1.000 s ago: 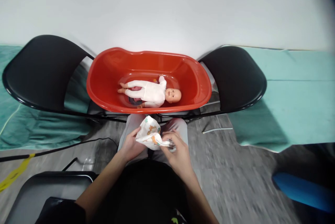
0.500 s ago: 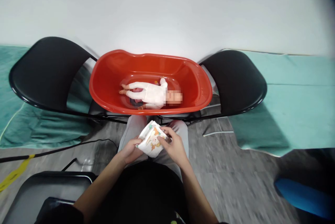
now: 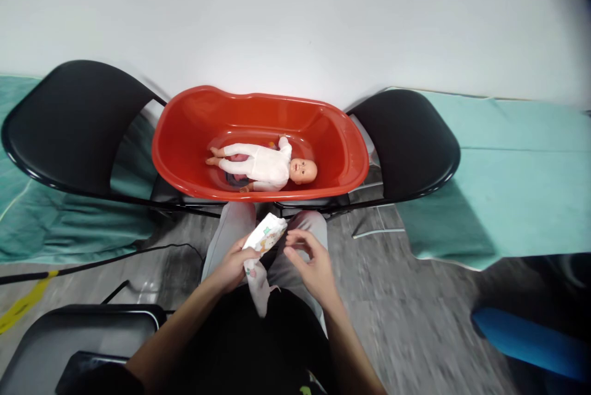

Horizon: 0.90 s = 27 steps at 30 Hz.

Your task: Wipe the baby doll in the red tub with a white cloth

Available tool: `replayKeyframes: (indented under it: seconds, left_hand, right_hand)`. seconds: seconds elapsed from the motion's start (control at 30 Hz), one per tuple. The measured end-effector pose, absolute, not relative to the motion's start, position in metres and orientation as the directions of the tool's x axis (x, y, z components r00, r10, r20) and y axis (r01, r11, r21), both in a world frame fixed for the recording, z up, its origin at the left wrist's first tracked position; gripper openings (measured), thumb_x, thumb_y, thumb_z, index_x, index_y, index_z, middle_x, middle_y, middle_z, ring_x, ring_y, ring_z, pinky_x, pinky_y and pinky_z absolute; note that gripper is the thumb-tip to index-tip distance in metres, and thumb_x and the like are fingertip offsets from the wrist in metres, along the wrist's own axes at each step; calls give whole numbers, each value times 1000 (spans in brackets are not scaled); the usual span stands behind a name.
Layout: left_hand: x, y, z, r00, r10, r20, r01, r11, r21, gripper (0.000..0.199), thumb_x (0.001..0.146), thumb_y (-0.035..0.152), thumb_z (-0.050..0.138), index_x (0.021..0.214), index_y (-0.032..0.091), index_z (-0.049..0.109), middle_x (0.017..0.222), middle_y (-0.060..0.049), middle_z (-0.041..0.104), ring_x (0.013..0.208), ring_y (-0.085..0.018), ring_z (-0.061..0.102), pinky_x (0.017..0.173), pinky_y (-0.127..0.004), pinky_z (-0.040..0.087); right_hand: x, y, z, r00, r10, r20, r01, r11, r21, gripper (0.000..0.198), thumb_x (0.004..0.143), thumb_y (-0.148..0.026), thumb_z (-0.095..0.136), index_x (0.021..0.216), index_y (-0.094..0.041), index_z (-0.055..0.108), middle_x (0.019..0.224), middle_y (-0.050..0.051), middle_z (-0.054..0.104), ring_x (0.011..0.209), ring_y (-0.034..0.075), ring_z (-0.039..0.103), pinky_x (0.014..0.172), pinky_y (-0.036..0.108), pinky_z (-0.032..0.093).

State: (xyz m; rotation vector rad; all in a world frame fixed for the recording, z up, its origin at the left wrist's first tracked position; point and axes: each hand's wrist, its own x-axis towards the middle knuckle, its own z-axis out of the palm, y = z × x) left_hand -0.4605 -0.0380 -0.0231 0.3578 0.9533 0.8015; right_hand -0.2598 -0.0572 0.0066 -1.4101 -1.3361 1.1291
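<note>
Head view: the person's left hand (image 3: 235, 264) pinches a folded white diaper (image 3: 268, 235) between thumb and fingers, above the lap and on the near side of a red tub (image 3: 344, 155). A soft, pale printed piece (image 3: 259, 290) hangs below that grip toward the black shirt (image 3: 231, 346); whether it belongs to the diaper cannot be told. The right hand (image 3: 314, 266) is just right of the diaper, apart from it, its thumb and fingers curved with a gap between them and nothing held. In the tub a doll (image 3: 272, 164) in white clothes lies on its back, head to the right, over some dark and pink things, between a left chair (image 3: 69, 124) and a right chair (image 3: 413, 143). With one hand alone bearing the diaper, a loosened pinch could let it drop onto the legs (image 3: 231, 229) or slide to the floor (image 3: 369, 321). The hanging piece has no visible support underneath, so it could swing, catch on the shirt or slip free. The knees are close to the tub's near side; a sudden shift might jolt it and roll the doll.
</note>
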Motion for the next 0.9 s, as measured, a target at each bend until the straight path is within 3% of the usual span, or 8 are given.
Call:
replayKeyframes:
  seconds: [0.13, 0.27, 0.37, 0.43, 0.5, 0.6, 0.73, 0.9]
  left_hand:
    - [-460, -42, -26, 391, 730, -561, -330, 680, 655, 64, 61, 23, 74, 124, 12, 74, 76, -2, 70, 46, -9, 51, 41, -21, 37]
    - [-465, -38, -27, 483, 747, -456, -196, 600, 775, 70, 74, 23, 67, 144, 20, 63, 73, 1, 68, 49, -12, 56, 48, -23, 46]
    - [-471, -31, -28, 496, 814, -303, -152, 425, 892, 67, 81, 22, 70, 147, 29, 60, 123, -4, 72, 101, -20, 70, 90, -29, 56]
    - [-474, -27, -33, 479, 844, -243, -135, 345, 929, 72, 83, 26, 77, 151, 32, 55, 157, -3, 50, 140, -27, 49, 119, -37, 38]
    - [-475, -25, -44, 488, 832, -263, -147, 376, 915, 80, 82, 32, 81, 155, 32, 48, 167, -3, 35, 153, -31, 30, 127, -44, 24]
    - [-470, -27, -64, 544, 776, -319, -216, 497, 840, 81, 79, 38, 86, 152, 28, 53, 162, -7, 43, 150, -32, 36, 127, -46, 23]
    - [-457, -31, -74, 538, 757, -371, -282, 576, 767, 67, 76, 41, 88, 136, 22, 67, 140, -10, 65, 132, -31, 56, 116, -42, 39]
    - [-444, -32, -62, 497, 761, -418, -457, 638, 619, 63, 74, 47, 89, 124, 15, 70, 126, -16, 70, 109, -26, 68, 95, -37, 52]
  right_hand:
    - [-277, -45, 17, 109, 981, 158, 368, 108, -924, 23, 89, -33, 73, 108, -23, 70, 108, 6, 67, 100, 21, 62, 88, 34, 51]
    - [-284, -35, 31, 67, 981, 183, 431, 137, -892, 14, 86, -35, 75, 84, -22, 70, 95, 4, 66, 95, 21, 59, 87, 35, 47]
    - [-280, -30, 40, 15, 997, 73, 285, 66, -956, 19, 89, -37, 72, 80, -21, 70, 85, 2, 64, 85, 18, 58, 81, 31, 46]
    - [-275, -28, 44, 12, 1000, -13, 133, -15, -991, 21, 90, -40, 72, 82, -20, 70, 83, 1, 64, 79, 16, 57, 76, 29, 47]
    - [-269, -27, 48, 29, 997, -69, 18, -70, -997, 25, 89, -42, 74, 82, -19, 68, 80, 0, 62, 73, 14, 55, 70, 26, 46]
    - [-260, -27, 55, 50, 995, -87, -62, -84, -994, 27, 88, -44, 76, 83, -18, 68, 75, -1, 60, 66, 12, 52, 61, 23, 44]
    - [-250, -32, 68, 110, 992, -67, -88, -57, -994, 25, 88, -43, 77, 87, -19, 69, 81, 1, 64, 68, 13, 55, 60, 23, 45]
    - [-241, -39, 78, 236, 970, -58, -61, -45, -997, 29, 86, -47, 76, 83, -20, 65, 75, 0, 61, 64, 13, 53, 58, 23, 44]
